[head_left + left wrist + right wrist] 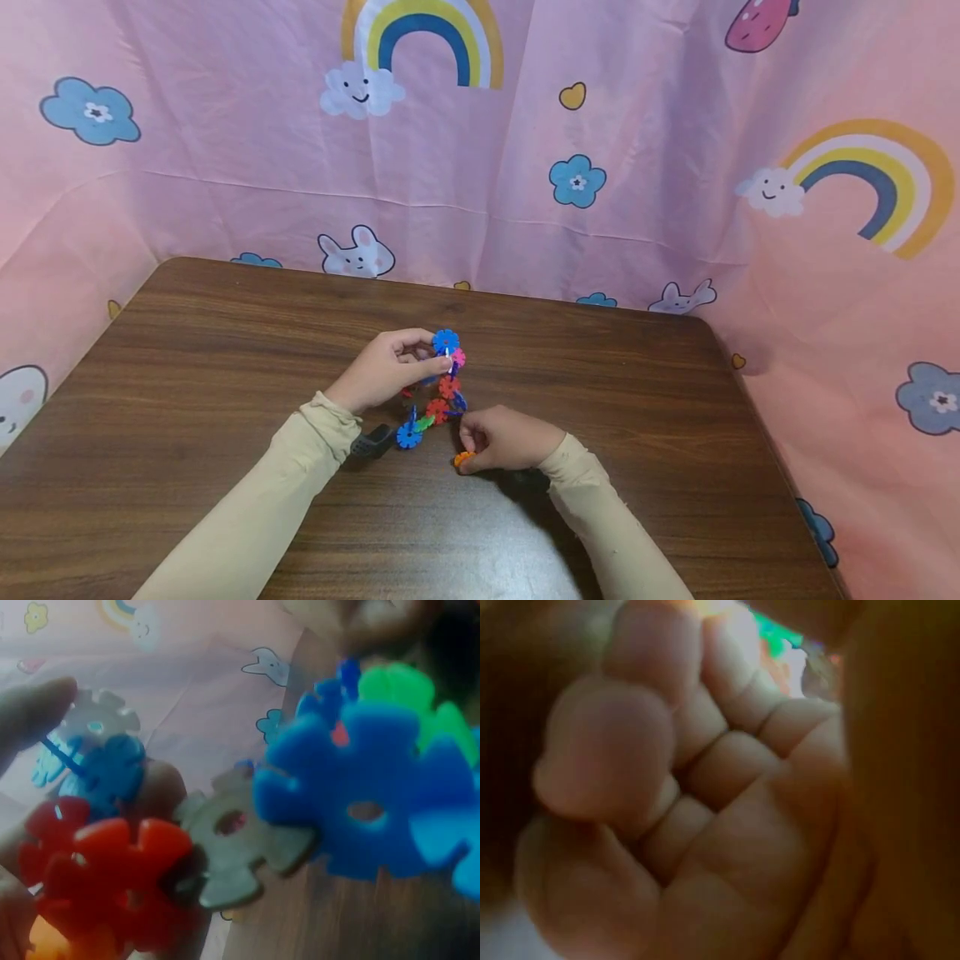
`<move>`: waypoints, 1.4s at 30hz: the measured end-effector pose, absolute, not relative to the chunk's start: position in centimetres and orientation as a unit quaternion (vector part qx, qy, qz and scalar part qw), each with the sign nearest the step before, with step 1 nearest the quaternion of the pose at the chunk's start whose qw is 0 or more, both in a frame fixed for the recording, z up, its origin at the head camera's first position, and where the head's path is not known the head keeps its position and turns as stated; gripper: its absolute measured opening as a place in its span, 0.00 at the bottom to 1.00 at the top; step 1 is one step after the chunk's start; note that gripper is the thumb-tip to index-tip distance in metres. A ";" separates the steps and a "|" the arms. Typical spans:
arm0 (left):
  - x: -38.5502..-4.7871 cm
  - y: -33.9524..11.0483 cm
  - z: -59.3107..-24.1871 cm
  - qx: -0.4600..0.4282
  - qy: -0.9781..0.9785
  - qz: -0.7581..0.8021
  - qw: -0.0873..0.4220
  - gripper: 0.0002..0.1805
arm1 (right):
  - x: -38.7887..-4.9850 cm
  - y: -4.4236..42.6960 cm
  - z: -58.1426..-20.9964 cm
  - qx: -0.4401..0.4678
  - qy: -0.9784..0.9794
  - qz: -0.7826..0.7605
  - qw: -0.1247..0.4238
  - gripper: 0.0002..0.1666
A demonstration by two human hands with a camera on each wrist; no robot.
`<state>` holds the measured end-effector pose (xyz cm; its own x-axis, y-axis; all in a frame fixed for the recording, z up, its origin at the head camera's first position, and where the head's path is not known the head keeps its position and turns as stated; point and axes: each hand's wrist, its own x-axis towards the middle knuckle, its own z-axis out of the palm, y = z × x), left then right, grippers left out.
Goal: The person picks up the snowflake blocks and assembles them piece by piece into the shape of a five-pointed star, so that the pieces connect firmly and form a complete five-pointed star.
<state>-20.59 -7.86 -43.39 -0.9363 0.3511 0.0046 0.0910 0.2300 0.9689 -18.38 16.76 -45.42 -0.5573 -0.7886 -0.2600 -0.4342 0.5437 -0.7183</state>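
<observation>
My left hand [381, 367] holds a linked chain of notched plastic snowflake discs [437, 410], its thumb and fingers gripping near the top. A blue disc [446, 341] tops the chain, and another blue disc [408, 435] is at its lower left. Up close in the left wrist view are a red disc [124, 877], a grey disc [240, 836], a large blue disc [352, 780] and a green disc [397, 690]. My right hand [513, 437] pinches an orange disc [462, 459] just below the chain, apart from it. Curled fingers [735, 772] fill the right wrist view.
Both hands are over a brown wood-grain table [637, 400]. Pink cloth [517, 158] printed with rainbows, flowers and rabbits hangs behind and beside it. A dark wrist strap piece [372, 441] juts out below the left wrist.
</observation>
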 end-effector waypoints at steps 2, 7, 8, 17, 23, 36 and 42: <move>-20.6 -7.9 -43.3 0.150 0.776 0.604 0.103 0.18 | -18.9 17.5 -45.3 -0.373 0.804 -0.359 0.293 0.14; -20.4 -8.0 -43.0 0.172 0.785 0.588 0.090 0.17 | -20.2 18.6 -44.8 -0.290 0.747 -0.574 0.167 0.06; -20.4 -8.1 -42.9 0.178 0.788 0.584 0.087 0.17 | -20.4 18.6 -44.8 -0.259 0.739 -0.609 0.122 0.05; -19.2 -7.8 -41.9 0.267 0.763 0.584 0.074 0.14 | -20.1 17.0 -43.1 -0.169 0.670 -0.719 -0.073 0.09; -18.6 -7.6 -41.0 0.291 0.725 0.622 0.058 0.14 | -19.0 16.0 -42.1 -0.251 0.655 -0.713 -0.016 0.14; -17.6 -7.5 -38.6 0.223 0.708 0.668 0.054 0.18 | -18.0 15.7 -41.1 -0.294 0.647 -0.702 -0.048 0.16; -17.4 -7.1 -38.1 0.197 0.713 0.671 0.048 0.16 | -17.7 15.4 -41.0 -0.289 0.661 -0.689 -0.073 0.14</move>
<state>-17.40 -7.06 -38.07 -0.9178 0.3455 0.1958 0.2164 0.0218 0.9761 -17.71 15.36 -41.00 -0.8221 -0.2819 0.4946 -0.4824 -0.1164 -0.8682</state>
